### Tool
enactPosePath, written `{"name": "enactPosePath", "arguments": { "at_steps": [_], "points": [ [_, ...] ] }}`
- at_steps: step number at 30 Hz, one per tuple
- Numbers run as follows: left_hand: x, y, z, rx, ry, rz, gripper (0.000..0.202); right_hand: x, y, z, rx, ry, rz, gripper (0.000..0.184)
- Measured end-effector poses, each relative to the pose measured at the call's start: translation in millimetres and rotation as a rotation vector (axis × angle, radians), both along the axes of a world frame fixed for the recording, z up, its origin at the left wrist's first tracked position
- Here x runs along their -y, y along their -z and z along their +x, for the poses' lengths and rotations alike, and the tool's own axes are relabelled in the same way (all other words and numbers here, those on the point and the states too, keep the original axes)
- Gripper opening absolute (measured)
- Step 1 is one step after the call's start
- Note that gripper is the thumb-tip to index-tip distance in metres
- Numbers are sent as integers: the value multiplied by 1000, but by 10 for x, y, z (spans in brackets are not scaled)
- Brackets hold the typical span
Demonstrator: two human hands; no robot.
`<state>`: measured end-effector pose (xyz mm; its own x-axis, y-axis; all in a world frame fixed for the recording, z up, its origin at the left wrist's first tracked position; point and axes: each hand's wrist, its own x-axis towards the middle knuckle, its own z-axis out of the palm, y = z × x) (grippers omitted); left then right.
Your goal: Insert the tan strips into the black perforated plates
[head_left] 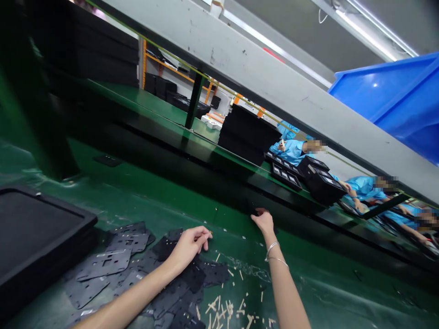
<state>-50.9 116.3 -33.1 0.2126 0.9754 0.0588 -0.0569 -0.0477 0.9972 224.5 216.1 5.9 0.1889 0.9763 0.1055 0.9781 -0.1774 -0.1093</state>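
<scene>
Lower left of the frame, a matte black tray (41, 224) sits on the glossy green table (144, 192), beside thin, flat grey die-cut sheets (116, 262). Over these rests the left hand (188, 245), thumb and forefinger pinched together. Pale slivers (222, 310) litter the bottom centre. Further right, the right hand (264, 222) stretches forward with its fingers curled; what they grip cannot be told.

Bare green desk (343, 292) lies open on the near right, and a free strip of it runs between the left hand (190, 244) and the right hand (264, 222). Scattered black sheets (113, 260) and a black tray (37, 228) crowd the near left. A green post (34, 114) blocks the far left. Pale slivers (222, 310) litter the near middle, and a dark belt (192, 173) bounds the far side.
</scene>
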Motion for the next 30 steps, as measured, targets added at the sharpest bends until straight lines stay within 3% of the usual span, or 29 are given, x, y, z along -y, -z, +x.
{"name": "enactPosePath", "arguments": {
  "at_steps": [6,10,15,20,25,27,30],
  "points": [
    [16,-49,-14,-21,-5,-18,26,-316,165,-70,75,192,81,29],
    [12,-23,-15,-31,-4,-36,25,-444,214,-127,122,212,72,30],
    [-2,-1,-13,-34,-11,-40,25,-454,144,-79,129,170,-50,28],
    [1,-6,-2,-39,-17,-16,25,-265,115,-174,194,71,-18,26],
    [4,-3,-1,-14,-32,14,25,-10,-79,-293,228,26,61,24],
    [21,-79,-7,11,-40,26,24,216,-156,-364,225,-50,100,23],
    [100,-362,-36,62,-1,60,25,713,-204,-539,204,-227,144,27]
  ]
}}
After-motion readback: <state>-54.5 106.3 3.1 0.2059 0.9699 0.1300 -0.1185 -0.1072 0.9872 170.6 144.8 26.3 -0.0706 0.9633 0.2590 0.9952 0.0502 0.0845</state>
